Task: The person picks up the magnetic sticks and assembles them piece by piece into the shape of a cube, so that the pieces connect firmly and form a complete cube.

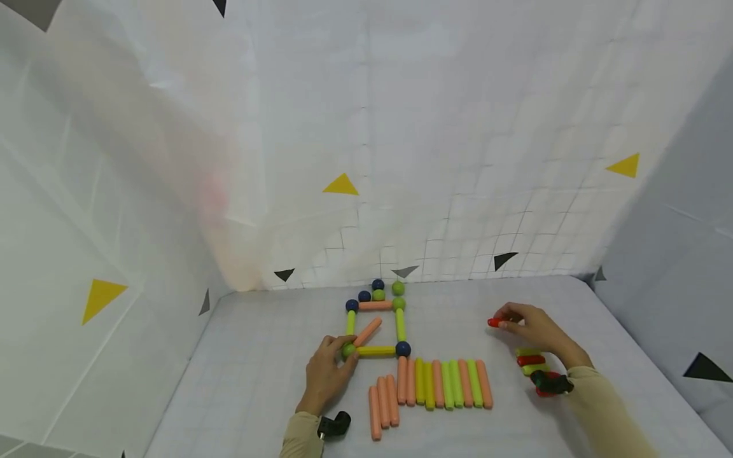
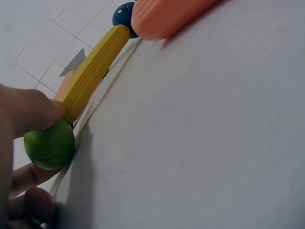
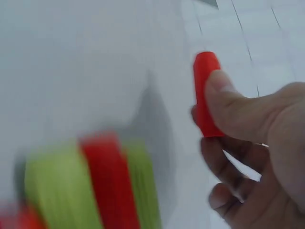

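At the middle of the table stands a square of rods and balls, with a yellow rod (image 1: 376, 350) along its near side. My left hand (image 1: 329, 372) pinches the green ball (image 2: 50, 144) at its near left corner between thumb and fingers. From that ball a salmon rod (image 1: 368, 331) slants toward the square's inside; whether it is attached I cannot tell. Dark blue balls (image 1: 403, 348) mark two other corners. Over the table at the right, my right hand (image 1: 529, 326) pinches a short red rod (image 3: 205, 95) between thumb and fingers.
In front of the square lies a row of salmon, yellow and lime rods (image 1: 438, 384). Several loose blue and green balls (image 1: 378, 295) sit behind it. Short lime and red rods (image 1: 531, 360) lie beneath the right forearm. White walls enclose the table.
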Available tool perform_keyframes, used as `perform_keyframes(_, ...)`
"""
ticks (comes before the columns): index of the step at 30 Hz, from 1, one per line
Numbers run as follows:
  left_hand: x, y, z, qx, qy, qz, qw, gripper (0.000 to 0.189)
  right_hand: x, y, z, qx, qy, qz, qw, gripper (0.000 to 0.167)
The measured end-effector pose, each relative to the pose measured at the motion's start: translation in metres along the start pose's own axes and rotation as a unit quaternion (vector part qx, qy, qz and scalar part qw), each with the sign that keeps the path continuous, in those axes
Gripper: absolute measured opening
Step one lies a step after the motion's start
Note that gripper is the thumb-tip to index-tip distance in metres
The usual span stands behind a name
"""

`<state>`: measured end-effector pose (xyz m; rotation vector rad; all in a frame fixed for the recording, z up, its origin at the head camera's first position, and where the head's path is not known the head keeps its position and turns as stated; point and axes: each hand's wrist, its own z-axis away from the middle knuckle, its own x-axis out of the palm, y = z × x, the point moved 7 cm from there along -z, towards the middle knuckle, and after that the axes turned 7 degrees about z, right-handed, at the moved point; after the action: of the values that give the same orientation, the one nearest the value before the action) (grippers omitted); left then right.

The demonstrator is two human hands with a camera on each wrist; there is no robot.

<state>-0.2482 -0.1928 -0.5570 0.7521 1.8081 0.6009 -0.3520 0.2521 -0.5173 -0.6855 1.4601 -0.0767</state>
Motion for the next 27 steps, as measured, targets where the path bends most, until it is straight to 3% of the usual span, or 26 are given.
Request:
perform_keyframes(6, -0.002, -0.001, 0.0, 0.0, 0.005, 0.019, 0.9998, 0.033, 0.014, -0.042, -0.032, -0.053, 0.045, -0.001, 0.9975, 0.022)
perform_keyframes(16, -0.003, 0.001, -0.001, 0.005, 0.004, 0.036, 0.9993, 0.033, 0.047, -0.109, -0.073, -0.136, 0.054, -0.006, 0.9893, 0.02)
perform_keyframes(27, -0.004, -0.002, -0.001, -0.008, 0.004, 0.043, 0.999, 0.033, 0.058, -0.158, -0.099, -0.205, 0.056, 0.014, 0.9771, 0.02)
